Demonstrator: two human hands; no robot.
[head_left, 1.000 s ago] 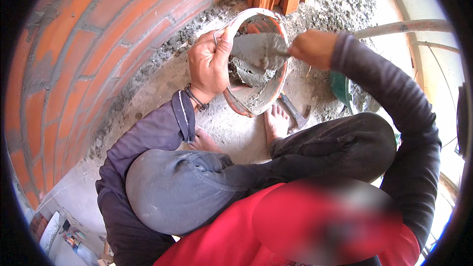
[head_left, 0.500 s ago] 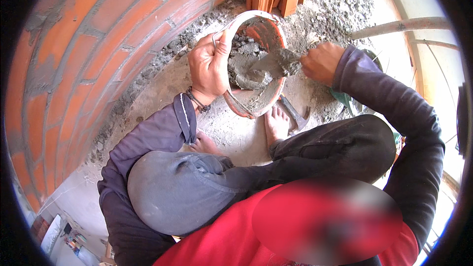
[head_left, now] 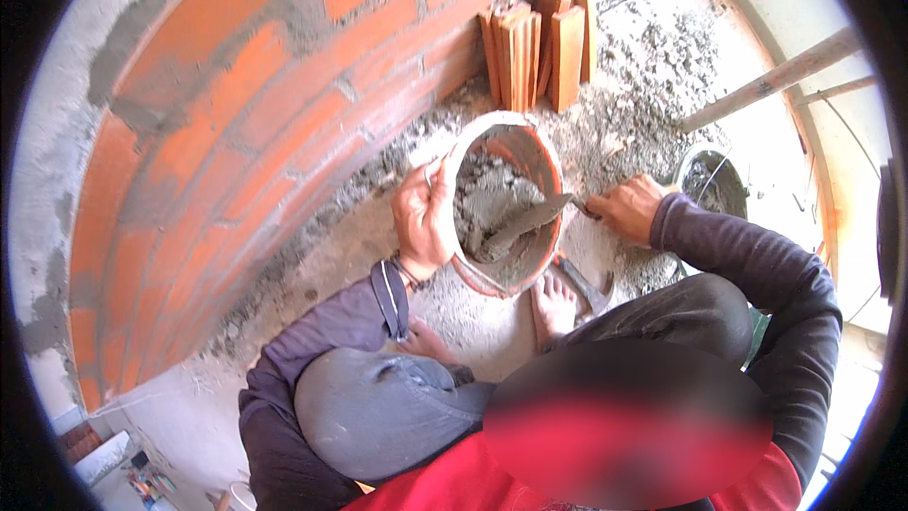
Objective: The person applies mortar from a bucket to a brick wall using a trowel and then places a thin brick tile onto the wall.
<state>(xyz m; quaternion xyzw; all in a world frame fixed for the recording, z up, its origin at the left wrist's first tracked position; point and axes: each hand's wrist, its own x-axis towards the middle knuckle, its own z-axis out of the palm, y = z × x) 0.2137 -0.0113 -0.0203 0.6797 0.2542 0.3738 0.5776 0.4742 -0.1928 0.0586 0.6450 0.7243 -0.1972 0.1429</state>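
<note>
My left hand (head_left: 426, 220) grips the left rim of an orange bucket (head_left: 535, 142), thumb over the edge, and the bucket is tilted toward me. Inside lies grey wet mortar (head_left: 487, 191). My right hand (head_left: 626, 209) is closed around the handle of a trowel (head_left: 530, 225), just off the bucket's right rim. Its mortar-smeared blade reaches down into the bucket and touches the mortar. Most of the handle is hidden by my fingers.
A brick wall (head_left: 312, 104) runs along the left. Several orange bricks (head_left: 566, 57) stand against it beyond the bucket. A hammer (head_left: 588, 289) lies by my bare foot (head_left: 553, 310). Another bucket (head_left: 711, 180) is at the right, below a slanting pole (head_left: 771, 83). Loose mortar (head_left: 662, 52) covers the far floor.
The view has shifted, so the bucket and bricks appear lower and more of the wall shows. The trowel blade, broad and loaded before, is now turned edge-on and lower in the mortar.
</note>
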